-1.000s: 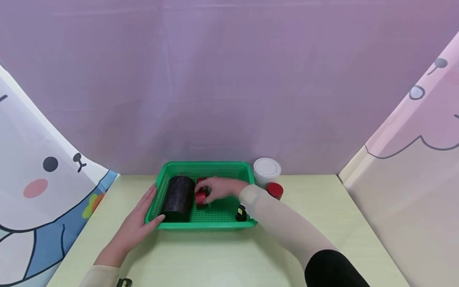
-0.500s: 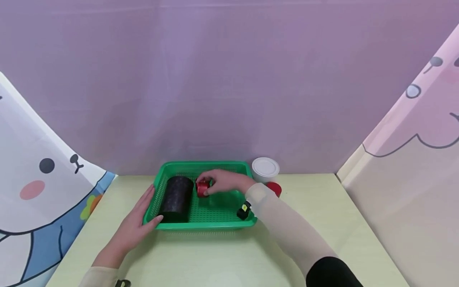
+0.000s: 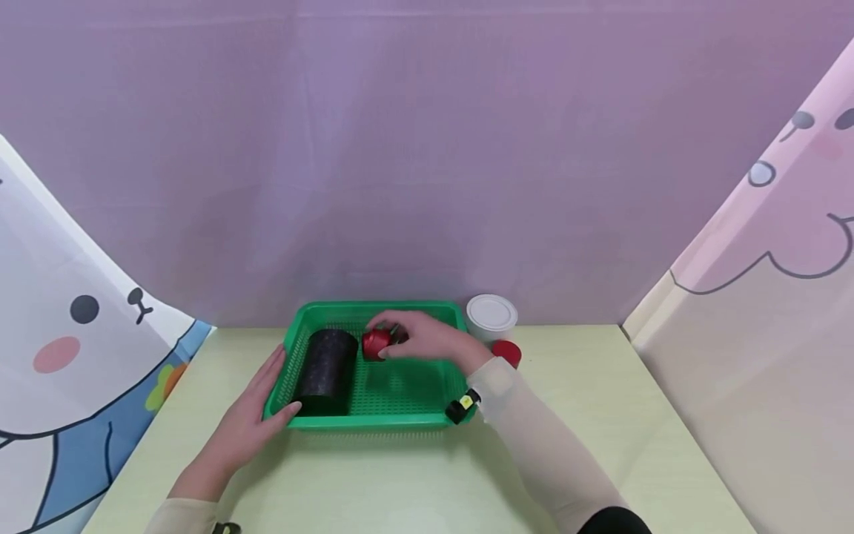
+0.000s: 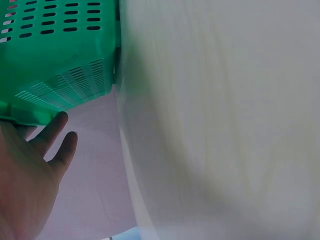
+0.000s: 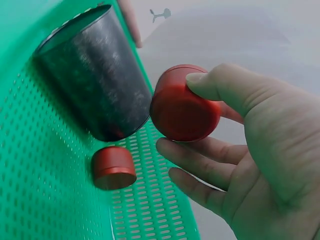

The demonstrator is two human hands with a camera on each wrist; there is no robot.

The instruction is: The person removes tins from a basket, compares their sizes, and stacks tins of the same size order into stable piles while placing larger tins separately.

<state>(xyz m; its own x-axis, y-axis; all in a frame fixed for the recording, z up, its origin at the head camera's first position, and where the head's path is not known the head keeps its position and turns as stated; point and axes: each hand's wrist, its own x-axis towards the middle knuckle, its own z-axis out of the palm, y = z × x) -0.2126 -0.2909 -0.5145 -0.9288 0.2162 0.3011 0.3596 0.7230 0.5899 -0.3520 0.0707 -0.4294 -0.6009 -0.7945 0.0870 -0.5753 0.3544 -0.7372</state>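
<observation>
A green plastic basket [image 3: 394, 422] sits at the table's back edge. Along its left side lies my left hand [image 3: 242, 430], fingers straight against the outside and thumb at the front corner rim. My right hand [image 3: 427, 340] pinches a small round red tin [image 5: 184, 107] between thumb and fingers, over the basket. A second red tin [image 5: 114, 169] rests in the basket, seen in the right wrist view. Close by, a large black cylindrical canister [image 3: 327, 371] lies on its side in the basket's left half.
Behind the right forearm stand a white tub with a white lid [image 3: 492, 311] and a small red-topped container [image 3: 507, 351], both outside the basket on the right. A purple cloth backdrop [image 3: 427, 163] rises behind the pale table [image 3: 373, 482], with printed panels at both sides.
My right hand has lifted the red tin and shifted slightly back and up with it. The left hand has stayed at the basket's left side.
</observation>
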